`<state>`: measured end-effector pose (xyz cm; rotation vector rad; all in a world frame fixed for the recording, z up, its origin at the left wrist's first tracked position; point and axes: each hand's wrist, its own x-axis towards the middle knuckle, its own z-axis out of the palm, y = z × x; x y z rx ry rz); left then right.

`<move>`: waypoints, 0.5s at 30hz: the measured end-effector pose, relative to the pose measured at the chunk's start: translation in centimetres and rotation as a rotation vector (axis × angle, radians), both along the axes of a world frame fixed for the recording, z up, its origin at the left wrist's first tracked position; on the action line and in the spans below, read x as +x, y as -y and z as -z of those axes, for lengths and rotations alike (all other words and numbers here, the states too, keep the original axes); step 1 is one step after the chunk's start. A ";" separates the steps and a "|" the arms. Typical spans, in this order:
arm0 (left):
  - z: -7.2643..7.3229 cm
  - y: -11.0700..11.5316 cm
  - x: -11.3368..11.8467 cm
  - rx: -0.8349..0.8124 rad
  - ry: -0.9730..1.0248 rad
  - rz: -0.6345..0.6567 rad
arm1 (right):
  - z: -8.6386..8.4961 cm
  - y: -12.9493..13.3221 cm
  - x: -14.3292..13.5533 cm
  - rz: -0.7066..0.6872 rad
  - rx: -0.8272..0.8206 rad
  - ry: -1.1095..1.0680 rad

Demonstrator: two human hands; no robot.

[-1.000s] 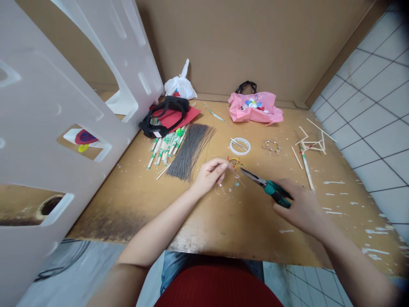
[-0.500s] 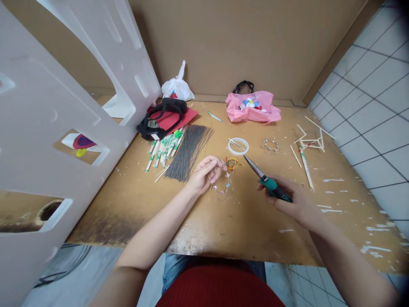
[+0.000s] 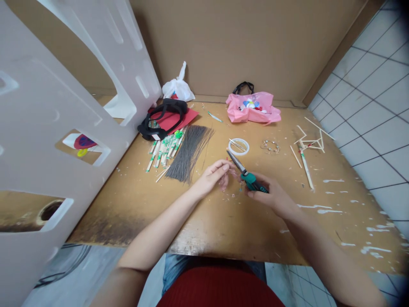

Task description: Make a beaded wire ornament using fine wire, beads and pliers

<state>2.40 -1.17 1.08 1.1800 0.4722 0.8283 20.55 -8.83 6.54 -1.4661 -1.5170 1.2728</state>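
Observation:
Pinched in my left hand (image 3: pixel 220 174) is a beaded wire bracelet (image 3: pixel 233 195), a thin loop with small clear and bluish beads and loose wire ends. My right hand (image 3: pixel 266 189) grips a pair of scissors (image 3: pixel 251 181) with teal and black handles. Their blades are together and point up and left, just beyond my left fingertips. Blades and fingers partly cover the bracelet, and whether the scissors touch it I cannot tell. The coloured strings behind the hands are mostly hidden.
Behind the hands lie a white ring (image 3: pixel 239 146) with metal sticks and another beaded bracelet (image 3: pixel 270 146). Grey wires (image 3: pixel 187 153), wrapped chopsticks (image 3: pixel 164 149) and a black strap (image 3: pixel 143 128) are left. A stick frame (image 3: pixel 311 145) lies right; a pink bag (image 3: pixel 234 111) and white bag (image 3: pixel 179 88) stand behind.
My right hand has brought the scissors left, close to my left hand. My left hand has shifted slightly right with the bracelet. The coloured strings are now mostly covered.

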 end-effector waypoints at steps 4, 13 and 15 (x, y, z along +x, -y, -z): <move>-0.2 -0.3 -0.1 -0.098 0.108 -0.007 | 1.9 0.0 1.1 0.102 0.037 -0.113; -0.5 0.2 0.4 0.001 -0.035 -0.182 | 4.1 0.2 1.3 0.165 0.137 -0.230; -0.5 0.3 0.5 0.020 -0.048 -0.201 | 3.9 0.3 1.5 0.124 0.164 -0.133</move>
